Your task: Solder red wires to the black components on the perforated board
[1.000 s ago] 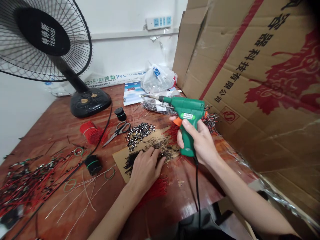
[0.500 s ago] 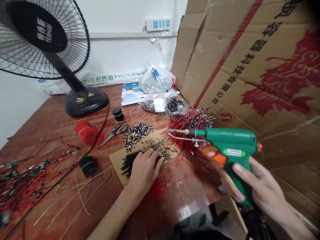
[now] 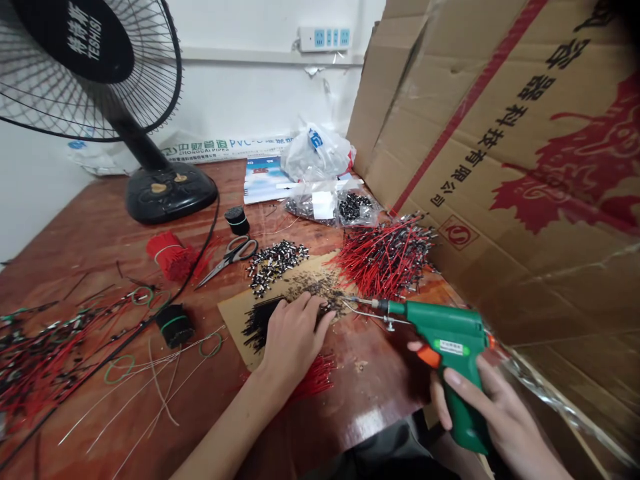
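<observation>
My right hand (image 3: pixel 493 407) is wrapped round the grip of a green soldering gun (image 3: pixel 445 327) with an orange trigger. The gun's tip and its thin solder feed tube point left, close to the cardboard sheet (image 3: pixel 233 310). Over that sheet rests my left hand (image 3: pixel 295 333), fingers bent and thumb apart from them; nothing held shows. Cut black wires (image 3: pixel 257 323) lie at its left side, and red wires (image 3: pixel 320 377) lie partly under its wrist. Small dark bits (image 3: pixel 325 287) are scattered just beyond the fingertips.
A heap of red wires (image 3: pixel 380 260) with dark ends sits behind the gun. Small metal-and-black parts (image 3: pixel 275 263), scissors (image 3: pixel 227 260) and tied wire bundles (image 3: pixel 175 327) lie farther left. A fan (image 3: pixel 170 193) stands at the back left; a big carton (image 3: pixel 450 153) walls the right.
The soldering gun has come down and slightly left, its tip now nearer the cardboard sheet. My left thumb has moved away from the fingers.
</observation>
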Tool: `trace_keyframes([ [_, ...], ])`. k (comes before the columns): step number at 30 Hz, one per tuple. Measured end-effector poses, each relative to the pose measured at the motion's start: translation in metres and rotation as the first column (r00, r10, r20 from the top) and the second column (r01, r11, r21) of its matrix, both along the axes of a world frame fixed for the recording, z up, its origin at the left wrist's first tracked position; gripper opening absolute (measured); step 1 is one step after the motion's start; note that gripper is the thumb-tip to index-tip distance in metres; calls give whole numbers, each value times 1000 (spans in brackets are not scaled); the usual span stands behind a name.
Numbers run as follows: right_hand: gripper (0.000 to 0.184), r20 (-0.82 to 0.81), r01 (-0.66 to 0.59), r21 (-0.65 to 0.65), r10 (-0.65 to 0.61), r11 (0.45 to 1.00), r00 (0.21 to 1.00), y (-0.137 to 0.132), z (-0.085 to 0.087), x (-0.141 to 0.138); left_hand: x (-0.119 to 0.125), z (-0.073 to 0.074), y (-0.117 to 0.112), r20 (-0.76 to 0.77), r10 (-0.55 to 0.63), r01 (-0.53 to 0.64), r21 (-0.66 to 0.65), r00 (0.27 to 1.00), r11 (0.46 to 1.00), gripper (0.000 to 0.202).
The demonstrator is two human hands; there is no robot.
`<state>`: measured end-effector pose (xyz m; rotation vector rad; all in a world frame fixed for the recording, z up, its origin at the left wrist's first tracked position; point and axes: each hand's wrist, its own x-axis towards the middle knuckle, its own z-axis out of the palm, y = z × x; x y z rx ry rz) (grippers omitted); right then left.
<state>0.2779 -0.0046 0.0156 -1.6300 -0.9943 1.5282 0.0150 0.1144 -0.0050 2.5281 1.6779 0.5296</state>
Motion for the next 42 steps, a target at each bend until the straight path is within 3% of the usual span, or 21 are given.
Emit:
trace_keyframes([
  [6, 71, -34, -31, 15, 32, 999, 999, 2, -11, -7, -10, 17, -7, 46, 26, -21, -112, 999, 994, 24],
  [10, 63, -22, -58, 20, 59, 998, 998, 9, -9, -7, -14, 22, -10, 14, 19, -17, -123, 1000, 992, 23],
  [16, 56, -5, -40, -25, 40, 999, 999, 10, -12, -10, -9, 16, -14, -25, 25, -25, -19, 999, 999, 18],
  [25, 61, -138, -42, -43, 36, 998, 990, 6, -27, -3, -8, 6, -8, 116, 55, -50, -50, 992, 998, 14],
  [42, 48, -110, -51, -40, 47, 998, 993, 6, -22, -6, -3, 8, -7, 100, 39, -41, 13, 994, 999, 15],
])
